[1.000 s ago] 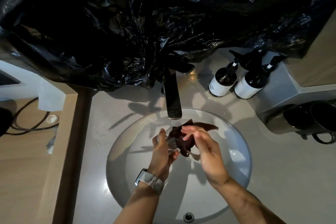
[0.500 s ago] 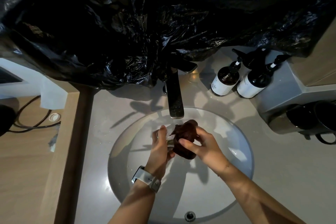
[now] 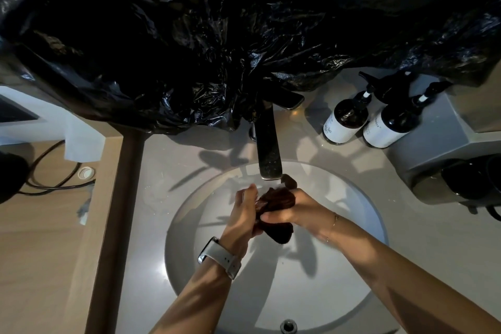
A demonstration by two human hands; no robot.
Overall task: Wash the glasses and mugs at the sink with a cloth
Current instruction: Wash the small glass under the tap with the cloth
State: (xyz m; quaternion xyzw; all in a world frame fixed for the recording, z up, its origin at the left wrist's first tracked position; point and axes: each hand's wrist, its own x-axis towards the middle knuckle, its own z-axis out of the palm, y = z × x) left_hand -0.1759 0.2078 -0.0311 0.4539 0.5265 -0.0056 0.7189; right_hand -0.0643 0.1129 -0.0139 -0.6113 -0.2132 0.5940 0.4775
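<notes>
**Both hands work a dark cloth under the tap**

Nearest, at the basin's front edge, sits the overflow hole in the rim of the round sink. Both forearms reach in over the basin; the left wrist carries a watch with a pale strap, the right wrist a thin bracelet.

Over the middle of the sink, the two hands meet on a dark brown cloth. The right hand has its fingers curled round the bunched cloth, gripping it. The left hand is pressed against the cloth's other side, fingers bent around something there; a glass may be inside the cloth, but it is too hidden to tell. The cloth's lower end hangs down into the basin.

Just beyond the hands, the dark tap reaches out over the sink's far rim, its spout right above the cloth. To the right of the tap, on the pale worktop, two dark pump bottles with white labels stand side by side. Further right of the sink, dark mugs lie in a grey holder. Behind the tap, crumpled black plastic sheeting covers the whole back of the scene.
</notes>
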